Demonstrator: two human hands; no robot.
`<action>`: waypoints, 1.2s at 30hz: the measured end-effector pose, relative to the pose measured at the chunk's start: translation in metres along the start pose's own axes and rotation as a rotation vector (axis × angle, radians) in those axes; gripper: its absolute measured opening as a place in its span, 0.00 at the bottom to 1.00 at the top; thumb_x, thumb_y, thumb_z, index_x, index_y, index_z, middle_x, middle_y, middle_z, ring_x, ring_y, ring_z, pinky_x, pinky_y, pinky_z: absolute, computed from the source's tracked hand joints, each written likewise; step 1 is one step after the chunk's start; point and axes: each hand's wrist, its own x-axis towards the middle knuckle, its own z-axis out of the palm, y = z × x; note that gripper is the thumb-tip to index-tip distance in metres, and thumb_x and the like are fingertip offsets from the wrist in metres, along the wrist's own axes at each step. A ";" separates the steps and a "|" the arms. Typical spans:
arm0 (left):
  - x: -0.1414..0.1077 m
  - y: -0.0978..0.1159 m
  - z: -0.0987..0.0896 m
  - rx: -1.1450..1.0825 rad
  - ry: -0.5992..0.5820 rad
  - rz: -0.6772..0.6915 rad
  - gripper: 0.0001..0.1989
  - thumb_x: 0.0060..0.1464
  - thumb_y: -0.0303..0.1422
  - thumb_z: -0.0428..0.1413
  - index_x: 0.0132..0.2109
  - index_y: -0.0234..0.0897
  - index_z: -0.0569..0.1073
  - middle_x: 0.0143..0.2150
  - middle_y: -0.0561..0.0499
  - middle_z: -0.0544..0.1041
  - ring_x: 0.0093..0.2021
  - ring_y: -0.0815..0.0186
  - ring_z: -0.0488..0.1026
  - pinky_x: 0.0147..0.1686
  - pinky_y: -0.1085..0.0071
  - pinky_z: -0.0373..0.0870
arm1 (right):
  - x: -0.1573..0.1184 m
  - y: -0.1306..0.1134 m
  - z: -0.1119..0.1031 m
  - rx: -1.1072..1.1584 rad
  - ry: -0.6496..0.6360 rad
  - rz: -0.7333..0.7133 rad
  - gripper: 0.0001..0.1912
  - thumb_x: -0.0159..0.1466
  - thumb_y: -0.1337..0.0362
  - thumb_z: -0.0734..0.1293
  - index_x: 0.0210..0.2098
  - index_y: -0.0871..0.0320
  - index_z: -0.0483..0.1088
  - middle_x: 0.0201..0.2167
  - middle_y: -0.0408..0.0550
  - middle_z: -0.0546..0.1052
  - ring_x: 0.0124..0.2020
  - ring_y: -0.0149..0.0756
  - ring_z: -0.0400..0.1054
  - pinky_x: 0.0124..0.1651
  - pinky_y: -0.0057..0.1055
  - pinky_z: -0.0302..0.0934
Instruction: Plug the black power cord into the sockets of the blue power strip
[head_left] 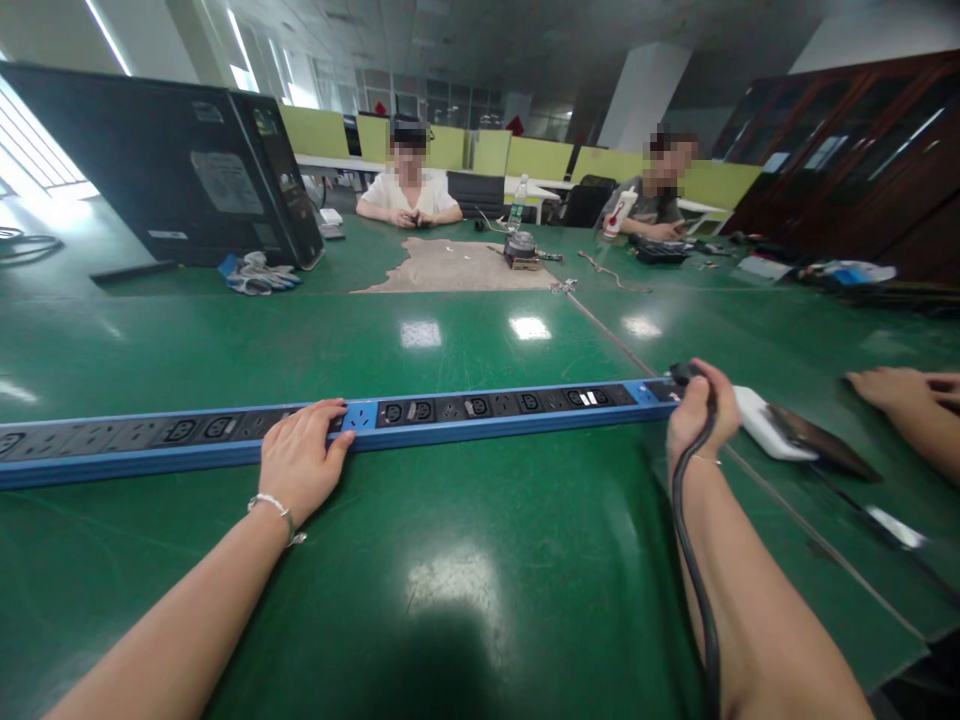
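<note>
A long blue power strip [450, 425] with black sockets lies across the green table. My left hand [306, 450] is laid over its middle, fingers across the top and thumb by a blue socket, gripping it. At the strip's right end, my right hand [701, 415] is closed around a black power plug [682, 373]. The plug's black cord [686, 520] runs down along my right forearm. My fingers partly hide the plug, so I cannot tell whether it sits in a socket.
Beside my right hand lie a white device [772, 428] and a dark phone-like slab [825, 443]. Another person's hands [900, 390] rest at the right edge. Farther back are a black computer case [225, 180], gloves [259, 273], a bottle [518, 205] and two seated people.
</note>
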 end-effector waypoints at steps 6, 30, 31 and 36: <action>0.000 0.000 0.000 -0.007 -0.002 -0.001 0.17 0.57 0.40 0.44 0.49 0.39 0.67 0.53 0.45 0.72 0.54 0.56 0.67 0.53 0.57 0.58 | -0.012 -0.012 0.006 -0.116 -0.268 -0.023 0.17 0.60 0.58 0.59 0.42 0.58 0.74 0.39 0.49 0.77 0.42 0.40 0.70 0.50 0.38 0.62; 0.000 0.000 0.000 -0.031 0.008 0.009 0.16 0.57 0.40 0.44 0.48 0.40 0.68 0.52 0.46 0.73 0.54 0.56 0.67 0.53 0.57 0.58 | -0.025 -0.004 0.006 -0.256 -0.408 -0.027 0.20 0.60 0.56 0.58 0.46 0.56 0.73 0.39 0.51 0.78 0.37 0.42 0.72 0.47 0.40 0.64; 0.000 0.000 0.000 -0.029 0.007 0.010 0.16 0.57 0.40 0.44 0.48 0.40 0.67 0.52 0.46 0.73 0.53 0.56 0.67 0.53 0.57 0.57 | -0.025 -0.004 0.006 -0.240 -0.404 -0.015 0.20 0.60 0.56 0.58 0.45 0.57 0.73 0.39 0.51 0.78 0.38 0.42 0.72 0.48 0.41 0.63; 0.000 0.003 -0.001 0.007 -0.007 0.016 0.16 0.57 0.39 0.44 0.49 0.39 0.67 0.53 0.46 0.72 0.54 0.56 0.66 0.53 0.58 0.57 | -0.018 -0.018 0.008 -0.059 -0.171 0.028 0.20 0.61 0.55 0.58 0.44 0.60 0.73 0.40 0.52 0.77 0.43 0.42 0.70 0.51 0.42 0.61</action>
